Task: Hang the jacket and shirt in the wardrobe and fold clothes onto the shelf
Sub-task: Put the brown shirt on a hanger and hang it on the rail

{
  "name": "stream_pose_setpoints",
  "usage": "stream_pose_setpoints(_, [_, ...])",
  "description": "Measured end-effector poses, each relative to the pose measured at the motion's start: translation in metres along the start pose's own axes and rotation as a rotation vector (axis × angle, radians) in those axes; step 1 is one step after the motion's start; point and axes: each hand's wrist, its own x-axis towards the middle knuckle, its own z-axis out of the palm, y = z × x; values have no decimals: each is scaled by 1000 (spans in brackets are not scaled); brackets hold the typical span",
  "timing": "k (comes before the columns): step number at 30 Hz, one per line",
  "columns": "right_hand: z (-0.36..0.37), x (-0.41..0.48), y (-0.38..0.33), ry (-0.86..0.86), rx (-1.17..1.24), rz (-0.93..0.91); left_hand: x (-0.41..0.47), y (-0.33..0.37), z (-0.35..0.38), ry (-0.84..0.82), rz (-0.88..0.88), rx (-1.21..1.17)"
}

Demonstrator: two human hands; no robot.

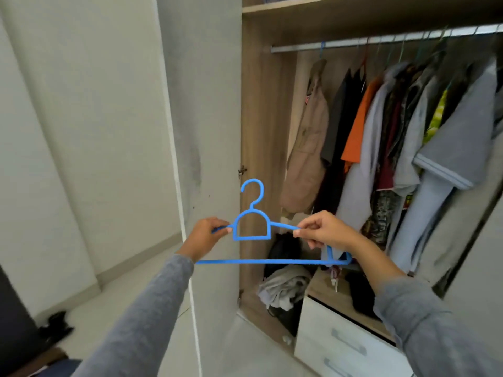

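Note:
A blue plastic hanger (251, 235) is held upright in front of the open wardrobe, hook up, with nothing on it. My left hand (205, 236) pinches its left shoulder arm. My right hand (324, 231) pinches its right shoulder arm. Behind it a metal rail (381, 40) carries several hung garments, among them a beige jacket (307, 148) at the left end, an orange shirt (359, 126) and a grey polo shirt (462, 142). Loose crumpled clothes (285, 287) lie on the wardrobe floor below.
The open wardrobe door (206, 131) stands just left of the hanger. A white drawer unit (345, 338) sits low at the right inside the wardrobe. A wooden shelf (299, 6) runs above the rail. Dark shoes (55, 326) lie on the floor at the far left.

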Motion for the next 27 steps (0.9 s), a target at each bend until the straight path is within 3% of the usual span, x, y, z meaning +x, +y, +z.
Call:
stream_pose_setpoints(9, [142,56,-56,-250,-139,-77,-117,-66,-104,108,-278,71])
stream_pose_setpoints(17, [357,100,-184,-541,-82,-270,-243,-130,-263,178,-441,291])
stream_pose_setpoints(21, [440,111,-243,-610,-97,-354,-304,-161,-339,194,-539,286])
stream_pose_setpoints(27, [550,123,-325,-716,-9,-482,-367,-200,-425,393,-622,226])
